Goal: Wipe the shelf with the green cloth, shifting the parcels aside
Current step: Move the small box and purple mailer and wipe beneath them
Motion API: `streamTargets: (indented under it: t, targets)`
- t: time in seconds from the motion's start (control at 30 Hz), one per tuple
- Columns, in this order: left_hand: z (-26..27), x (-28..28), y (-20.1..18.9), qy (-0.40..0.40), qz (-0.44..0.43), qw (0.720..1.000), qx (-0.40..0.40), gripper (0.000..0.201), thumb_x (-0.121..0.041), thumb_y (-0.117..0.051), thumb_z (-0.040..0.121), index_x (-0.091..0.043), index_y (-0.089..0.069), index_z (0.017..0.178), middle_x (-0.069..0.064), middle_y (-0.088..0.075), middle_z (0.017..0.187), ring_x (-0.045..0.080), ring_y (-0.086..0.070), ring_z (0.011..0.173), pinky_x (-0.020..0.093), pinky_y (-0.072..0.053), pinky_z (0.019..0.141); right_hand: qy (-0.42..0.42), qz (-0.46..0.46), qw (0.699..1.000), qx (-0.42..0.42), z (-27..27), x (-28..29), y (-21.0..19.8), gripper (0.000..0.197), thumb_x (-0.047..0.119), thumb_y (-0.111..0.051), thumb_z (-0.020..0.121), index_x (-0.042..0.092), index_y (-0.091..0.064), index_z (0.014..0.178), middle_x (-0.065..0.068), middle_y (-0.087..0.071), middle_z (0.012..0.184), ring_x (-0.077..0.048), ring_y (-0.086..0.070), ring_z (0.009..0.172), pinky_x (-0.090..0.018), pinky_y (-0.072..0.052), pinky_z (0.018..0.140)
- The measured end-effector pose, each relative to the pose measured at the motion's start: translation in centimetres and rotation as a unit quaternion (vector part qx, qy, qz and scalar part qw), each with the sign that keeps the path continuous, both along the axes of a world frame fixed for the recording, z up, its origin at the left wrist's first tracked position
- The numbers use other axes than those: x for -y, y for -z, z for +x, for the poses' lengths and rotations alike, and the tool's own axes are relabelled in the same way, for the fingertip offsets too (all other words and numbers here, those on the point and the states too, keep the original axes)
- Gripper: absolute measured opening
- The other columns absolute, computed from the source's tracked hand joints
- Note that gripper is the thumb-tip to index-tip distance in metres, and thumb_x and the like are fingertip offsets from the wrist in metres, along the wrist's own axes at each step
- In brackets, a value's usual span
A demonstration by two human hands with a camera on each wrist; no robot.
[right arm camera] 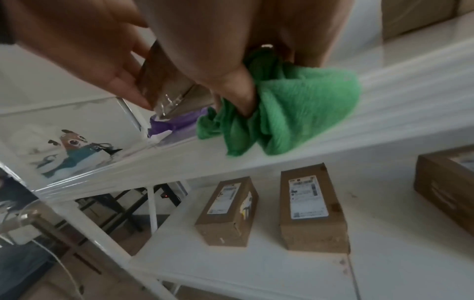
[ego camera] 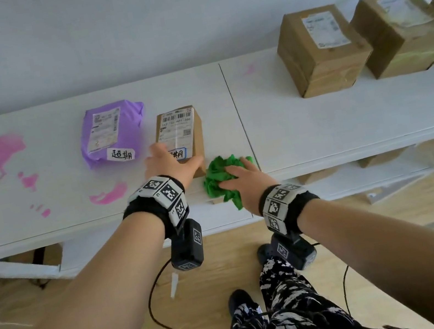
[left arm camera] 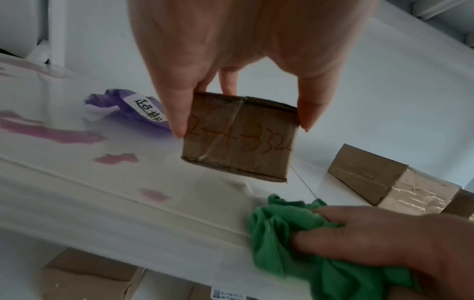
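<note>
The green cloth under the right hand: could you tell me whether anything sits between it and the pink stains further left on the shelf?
Yes. The small brown parcel, in the left hand's grip, stands just left of the green cloth. The purple parcel lies beyond it, near the pink stains.

A white shelf (ego camera: 319, 128) made of two boards joined at a thin seam is marked with pink stains (ego camera: 2, 153) across its left board. A purple mailer bag (ego camera: 111, 132) with a shipping label and a handwritten tag is laid flat on that board. Just beside it, a small cardboard box (ego camera: 180, 136) is seen held clear of the surface in the left wrist view. A crumpled green cloth (ego camera: 221, 178) is pressed onto the front edge near the seam. Three larger cardboard boxes (ego camera: 320, 50) are lined up along the right board. On the lower shelf (right arm camera: 282, 270), several labelled cardboard parcels (right arm camera: 311, 209) are laid flat.
</note>
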State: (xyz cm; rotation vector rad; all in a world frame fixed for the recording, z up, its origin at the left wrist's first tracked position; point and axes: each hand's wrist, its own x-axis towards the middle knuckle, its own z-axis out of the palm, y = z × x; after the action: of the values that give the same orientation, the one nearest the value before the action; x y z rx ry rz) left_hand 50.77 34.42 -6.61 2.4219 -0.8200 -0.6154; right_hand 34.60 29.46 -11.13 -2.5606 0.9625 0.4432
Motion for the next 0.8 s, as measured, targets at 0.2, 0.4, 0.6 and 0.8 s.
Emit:
streamTargets:
  t: [0.2, 0.4, 0.6, 0.8]
  targets:
    - [-0.5, 1.1, -0.2, 0.005, -0.011, 1.000, 0.002, 0.083, -0.043, -0.076, 0.070, -0.010, -0.035, 0.134, 0.013, -0.049, 0.130, 0.029, -0.053, 0.116, 0.038, -0.046, 0.100, 0.160, 0.008, 0.986, -0.051, -4.7, 7.0, -1.4, 0.070, -0.002, -0.041, 0.088, 0.038, -0.033, 0.145, 0.004, -0.006, 0.161, -0.034, 0.006, 0.148, -0.049, -0.015, 0.121]
    - [-1.2, 2.1, -0.1, -0.007, 0.001, 1.000, 0.010, 0.083, -0.043, -0.075, 0.069, -0.010, -0.034, 0.133, 0.013, -0.048, 0.130, 0.030, -0.051, 0.117, 0.038, -0.045, 0.100, 0.073, -0.045, 0.992, -0.090, -0.6, 6.3, -1.5, 0.052, 0.017, -0.044, 0.091, 0.027, -0.039, 0.142, -0.007, -0.024, 0.155, -0.038, -0.005, 0.146, -0.055, -0.003, 0.120]
    - [-1.5, 4.6, -0.5, -0.026, 0.015, 0.999, 0.028, 0.084, -0.045, -0.075, 0.067, -0.009, -0.036, 0.132, 0.013, -0.052, 0.127, 0.030, -0.055, 0.113, 0.038, -0.049, 0.096, -0.045, 0.027, 0.996, -0.066, 0.7, 8.2, -0.5, 0.064, 0.008, -0.043, 0.093, 0.041, -0.027, 0.146, 0.004, -0.005, 0.161, -0.034, 0.008, 0.148, -0.052, -0.014, 0.120]
    - [-2.4, 7.1, -1.3, -0.069, 0.001, 0.997, 0.027, 0.085, -0.044, -0.077, 0.067, -0.011, -0.036, 0.134, 0.012, -0.051, 0.130, 0.030, -0.053, 0.116, 0.038, -0.045, 0.100, 0.106, -0.008, 0.989, -0.098, -1.4, 18.8, -1.6, 0.059, 0.015, -0.045, 0.094, 0.038, -0.027, 0.146, -0.004, -0.007, 0.160, -0.040, 0.002, 0.147, -0.051, -0.014, 0.120]
